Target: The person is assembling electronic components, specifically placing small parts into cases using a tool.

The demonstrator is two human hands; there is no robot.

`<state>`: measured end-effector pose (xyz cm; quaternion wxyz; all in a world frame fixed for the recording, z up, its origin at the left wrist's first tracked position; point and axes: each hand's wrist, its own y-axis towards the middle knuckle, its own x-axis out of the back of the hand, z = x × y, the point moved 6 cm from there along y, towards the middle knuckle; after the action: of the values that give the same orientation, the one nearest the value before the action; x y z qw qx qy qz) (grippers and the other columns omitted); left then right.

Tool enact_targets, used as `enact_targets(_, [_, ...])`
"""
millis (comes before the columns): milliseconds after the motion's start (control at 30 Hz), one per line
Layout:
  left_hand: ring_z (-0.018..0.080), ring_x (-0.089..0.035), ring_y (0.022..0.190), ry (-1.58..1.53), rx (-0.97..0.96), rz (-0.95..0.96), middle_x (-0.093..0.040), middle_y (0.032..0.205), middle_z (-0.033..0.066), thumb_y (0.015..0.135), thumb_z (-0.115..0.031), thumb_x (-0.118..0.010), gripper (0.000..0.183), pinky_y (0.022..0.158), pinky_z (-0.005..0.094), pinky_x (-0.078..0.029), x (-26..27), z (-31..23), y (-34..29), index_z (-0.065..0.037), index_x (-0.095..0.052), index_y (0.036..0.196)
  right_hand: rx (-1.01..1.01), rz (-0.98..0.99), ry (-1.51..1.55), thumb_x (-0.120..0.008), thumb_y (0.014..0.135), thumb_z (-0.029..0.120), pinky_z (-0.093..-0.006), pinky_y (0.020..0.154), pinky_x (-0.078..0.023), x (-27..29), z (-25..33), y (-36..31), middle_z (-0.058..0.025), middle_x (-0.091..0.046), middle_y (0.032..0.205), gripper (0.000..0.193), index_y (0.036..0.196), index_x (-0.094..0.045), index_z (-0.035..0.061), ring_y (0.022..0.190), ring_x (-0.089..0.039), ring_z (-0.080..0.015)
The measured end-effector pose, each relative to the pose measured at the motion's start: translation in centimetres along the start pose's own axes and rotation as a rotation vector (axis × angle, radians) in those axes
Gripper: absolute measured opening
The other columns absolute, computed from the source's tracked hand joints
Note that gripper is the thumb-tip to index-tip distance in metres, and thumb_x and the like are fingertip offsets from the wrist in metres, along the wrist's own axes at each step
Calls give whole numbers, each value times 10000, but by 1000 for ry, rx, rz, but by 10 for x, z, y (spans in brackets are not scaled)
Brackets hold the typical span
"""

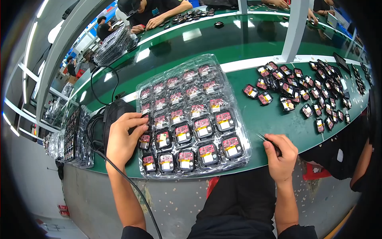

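A clear plastic tray (243, 139) with rows of pockets lies before me, apparently on top of others like it. Small black square devices (182, 133) with red circuit boards and white-and-yellow parts sit in its nearer rows. Farther back, similar devices (176, 96) show through glossy plastic. At the tray's left edge my left hand (124, 135) is closed, its thumb and fingers pinching a black device (146, 120) that they partly hide. My right hand (281, 153), right of the tray, grips slim tweezers (261, 137), their tips pointing toward the tray and touching nothing.
Many loose devices (292, 85) lie scattered on the green bench (260, 119) to the right. A black cable (137, 187) passes by my left forearm. Stacked trays (75, 137) stand at left. A grey post (295, 34) rises behind the bench; co-workers (157, 18) sit beyond.
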<state>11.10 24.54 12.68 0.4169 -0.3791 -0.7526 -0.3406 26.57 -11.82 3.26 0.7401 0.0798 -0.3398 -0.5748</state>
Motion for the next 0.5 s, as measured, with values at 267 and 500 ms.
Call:
enact_targets(267, [281, -727, 1051, -27, -36, 49, -748, 1175, 164, 853, 8, -765, 233, 937, 349, -553, 2, -4, 1, 15, -786, 1084, 5, 2, -3, -795, 884, 13, -260, 531, -421, 0, 1, 0, -86, -694, 820, 167, 1041, -754, -24, 593, -561, -122])
enact_targets(500, [227, -730, 989, -135, 73, 43, -747, 1176, 155, 847, 39, -764, 229, 875, 327, -572, -3, 7, 4, 33, -778, 1076, 12, 7, -11, -795, 892, 25, -261, 526, -422, -1, 2, 0, -88, -697, 824, 158, 1036, -753, -23, 585, -563, -126])
